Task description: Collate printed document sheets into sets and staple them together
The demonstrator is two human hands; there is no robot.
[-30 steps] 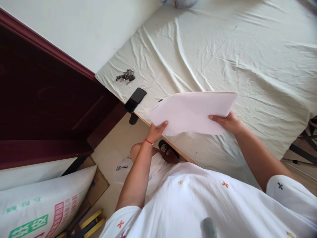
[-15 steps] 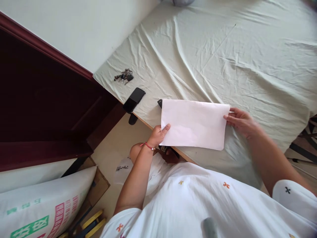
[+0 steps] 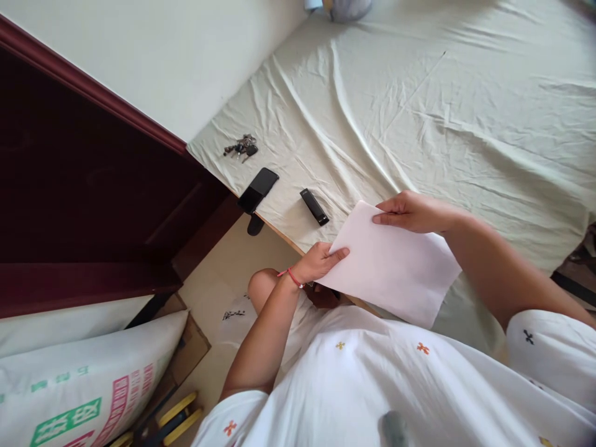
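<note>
A blank white sheet of paper, possibly more than one layer, is held tilted over the near edge of the cloth-covered surface. My left hand, with a red string bracelet at the wrist, pinches its left edge, thumb on top. My right hand grips the far edge near the upper corner, thumb on top and the other fingers partly hidden. Just beyond the paper's left side lies a black stapler-like object, apart from both hands.
A black phone in an opened case overhangs the surface's left edge. Behind it lies a bunch of keys. A pale, wrinkled cloth covers the surface. Lower left are a printed white sack and a cardboard box.
My right hand has moved left along the paper, from its right edge to its far edge. The paper has turned clockwise and shifted right and nearer, uncovering the black object.
</note>
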